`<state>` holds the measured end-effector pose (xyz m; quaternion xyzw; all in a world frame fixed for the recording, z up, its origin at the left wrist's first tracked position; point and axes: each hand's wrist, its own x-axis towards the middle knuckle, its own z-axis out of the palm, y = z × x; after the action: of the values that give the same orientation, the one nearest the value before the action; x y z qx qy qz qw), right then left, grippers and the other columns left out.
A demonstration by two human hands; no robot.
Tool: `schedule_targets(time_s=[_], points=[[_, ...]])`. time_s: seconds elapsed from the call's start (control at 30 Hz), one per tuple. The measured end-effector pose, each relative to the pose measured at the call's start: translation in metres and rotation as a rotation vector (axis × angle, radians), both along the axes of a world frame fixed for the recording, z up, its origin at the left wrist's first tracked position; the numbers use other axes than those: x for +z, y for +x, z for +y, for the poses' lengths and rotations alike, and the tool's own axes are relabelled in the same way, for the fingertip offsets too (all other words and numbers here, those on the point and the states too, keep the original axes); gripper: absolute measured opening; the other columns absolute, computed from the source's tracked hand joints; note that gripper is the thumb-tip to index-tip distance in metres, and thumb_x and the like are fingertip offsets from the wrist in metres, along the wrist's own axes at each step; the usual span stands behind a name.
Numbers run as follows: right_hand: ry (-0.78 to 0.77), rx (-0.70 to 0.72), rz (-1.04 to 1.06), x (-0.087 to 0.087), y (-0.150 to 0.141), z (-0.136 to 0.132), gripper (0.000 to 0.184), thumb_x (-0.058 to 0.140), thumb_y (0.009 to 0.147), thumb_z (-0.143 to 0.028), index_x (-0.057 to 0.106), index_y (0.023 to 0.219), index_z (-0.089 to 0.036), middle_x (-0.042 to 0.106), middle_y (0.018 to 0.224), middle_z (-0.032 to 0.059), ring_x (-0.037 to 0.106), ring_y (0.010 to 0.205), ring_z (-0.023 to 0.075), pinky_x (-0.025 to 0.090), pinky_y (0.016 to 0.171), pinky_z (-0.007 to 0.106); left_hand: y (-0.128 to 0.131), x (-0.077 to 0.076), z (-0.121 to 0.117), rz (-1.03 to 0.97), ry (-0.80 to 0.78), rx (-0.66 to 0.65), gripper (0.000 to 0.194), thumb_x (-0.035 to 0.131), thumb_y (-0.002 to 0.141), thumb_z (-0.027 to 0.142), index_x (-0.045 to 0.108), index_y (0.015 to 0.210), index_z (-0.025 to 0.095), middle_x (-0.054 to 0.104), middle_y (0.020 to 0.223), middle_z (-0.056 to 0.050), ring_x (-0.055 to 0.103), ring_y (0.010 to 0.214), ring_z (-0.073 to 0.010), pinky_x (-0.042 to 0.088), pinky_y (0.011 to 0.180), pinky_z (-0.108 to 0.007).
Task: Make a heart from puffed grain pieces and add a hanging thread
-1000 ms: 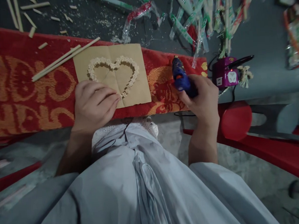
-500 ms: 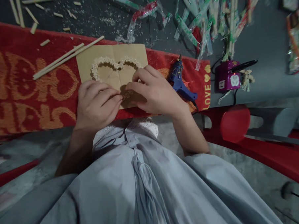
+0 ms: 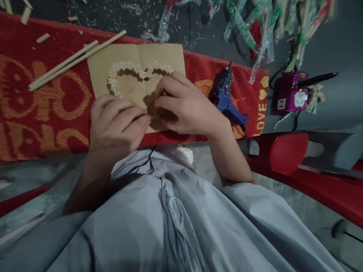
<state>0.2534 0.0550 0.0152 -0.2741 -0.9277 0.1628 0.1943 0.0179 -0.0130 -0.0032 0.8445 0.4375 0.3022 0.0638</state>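
Observation:
A tan sheet of paper [image 3: 112, 61] lies on a red and orange towel [image 3: 32, 98]. On the sheet is a heart outline [image 3: 127, 68] made of small pale pieces. My left hand [image 3: 115, 125] rests curled on the sheet's near left corner, fingertips pinched together at the heart's lower tip. My right hand [image 3: 186, 107] covers the heart's lower right side, its fingers bent and pressed down at the same spot. What the fingertips pinch is hidden. A blue glue gun [image 3: 226, 96] lies on the towel just right of my right hand.
Two long wooden sticks [image 3: 76, 58] lie across the towel, left of the sheet. Short stick bits and crumbs litter the dark floor behind. Plastic wrappers [image 3: 254, 16] pile up at the back right. A purple power socket [image 3: 289, 93] sits right of the towel, beside red plastic furniture [image 3: 290, 151].
My right hand set the glue gun down on the towel and moved left onto the heart's lower right part. My left hand stayed put. The view shifted slightly.

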Motion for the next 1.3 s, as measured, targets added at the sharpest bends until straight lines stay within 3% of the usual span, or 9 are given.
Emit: schedule_targets(time_s=[0.17, 0.3, 0.47, 0.6, 0.83, 0.93, 1.03, 1.13, 1.3], points=[[-0.083, -0.003, -0.082, 0.012, -0.004, -0.002, 0.017, 0.056, 0.105, -0.027, 0.068, 0.095, -0.02, 0.066, 0.116, 0.0091, 0.06, 0.116, 0.0267, 0.059, 0.1, 0.049, 0.0, 0.001, -0.001, 0.036, -0.031, 0.028, 0.01, 0.064, 0.103, 0.028, 0.067, 0.107, 0.037, 0.08, 0.112, 0.007, 0.071, 0.108, -0.0228, 0.051, 0.105, -0.055], [-0.058, 0.01, -0.167, 0.018, -0.009, 0.0, 0.018, 0.056, 0.104, -0.024, 0.067, 0.091, -0.02, 0.068, 0.117, 0.0125, 0.061, 0.115, 0.0294, 0.059, 0.098, 0.05, 0.0, -0.001, -0.001, -0.026, -0.063, 0.017, 0.013, 0.066, 0.102, 0.025, 0.067, 0.107, 0.037, 0.08, 0.113, 0.009, 0.071, 0.111, -0.0213, 0.048, 0.109, -0.053], [-0.079, 0.022, -0.162, 0.019, -0.01, 0.003, 0.023, 0.055, 0.106, -0.028, 0.066, 0.088, -0.021, 0.067, 0.114, 0.0088, 0.061, 0.114, 0.0264, 0.059, 0.1, 0.048, 0.0, -0.002, 0.001, 0.025, 0.186, -0.032, 0.016, 0.072, 0.096, 0.019, 0.066, 0.105, 0.032, 0.081, 0.108, 0.007, 0.075, 0.107, -0.0199, 0.053, 0.102, -0.046], [-0.095, 0.05, -0.133, 0.019, -0.01, 0.004, 0.031, 0.048, 0.111, -0.033, 0.067, 0.091, -0.017, 0.063, 0.113, 0.0059, 0.06, 0.118, 0.0247, 0.057, 0.103, 0.05, 0.002, 0.001, 0.002, 0.069, 0.231, -0.018, 0.014, 0.07, 0.096, 0.018, 0.065, 0.103, 0.03, 0.082, 0.104, 0.005, 0.076, 0.104, -0.0206, 0.056, 0.099, -0.046], [-0.064, 0.061, -0.241, 0.028, -0.015, 0.003, 0.031, 0.048, 0.111, -0.033, 0.071, 0.096, -0.017, 0.066, 0.119, 0.0106, 0.061, 0.119, 0.0288, 0.058, 0.102, 0.052, 0.003, -0.002, 0.001, -0.004, 0.153, 0.003, 0.016, 0.067, 0.096, 0.018, 0.066, 0.095, 0.034, 0.081, 0.104, 0.009, 0.075, 0.104, -0.0205, 0.056, 0.1, -0.049], [-0.075, 0.07, -0.177, 0.02, -0.013, 0.004, 0.033, 0.046, 0.111, -0.034, 0.073, 0.101, -0.019, 0.068, 0.12, 0.0113, 0.061, 0.118, 0.0297, 0.057, 0.104, 0.055, 0.001, -0.004, 0.0, -0.052, 0.078, 0.01, 0.013, 0.068, 0.097, 0.021, 0.067, 0.097, 0.034, 0.081, 0.106, 0.009, 0.075, 0.107, -0.0212, 0.055, 0.103, -0.05], [-0.085, 0.064, -0.058, 0.007, -0.008, 0.007, 0.027, 0.05, 0.106, -0.037, 0.074, 0.099, -0.027, 0.07, 0.117, 0.0065, 0.061, 0.115, 0.0263, 0.056, 0.105, 0.05, 0.0, -0.002, -0.001, -0.025, -0.011, 0.036, 0.012, 0.067, 0.1, 0.024, 0.067, 0.102, 0.036, 0.081, 0.11, 0.01, 0.074, 0.111, -0.0203, 0.053, 0.108, -0.05], [-0.025, 0.047, -0.04, 0.003, -0.004, 0.006, 0.021, 0.055, 0.105, -0.038, 0.073, 0.098, -0.029, 0.07, 0.114, 0.0054, 0.06, 0.11, 0.0242, 0.058, 0.099, 0.045, 0.0, 0.003, -0.001, 0.069, 0.031, 0.055, 0.011, 0.068, 0.1, 0.026, 0.067, 0.106, 0.035, 0.081, 0.109, 0.009, 0.075, 0.108, -0.0204, 0.055, 0.106, -0.048], [0.143, 0.037, -0.089, 0.012, -0.004, 0.0, 0.027, 0.056, 0.106, -0.029, 0.074, 0.094, -0.013, 0.071, 0.11, 0.0141, 0.065, 0.104, 0.0269, 0.061, 0.089, 0.044, 0.0, 0.005, 0.003, 0.098, 0.139, 0.01, 0.021, 0.075, 0.095, 0.03, 0.067, 0.115, 0.027, 0.08, 0.112, -0.002, 0.073, 0.111, -0.0303, 0.057, 0.1, -0.056]])
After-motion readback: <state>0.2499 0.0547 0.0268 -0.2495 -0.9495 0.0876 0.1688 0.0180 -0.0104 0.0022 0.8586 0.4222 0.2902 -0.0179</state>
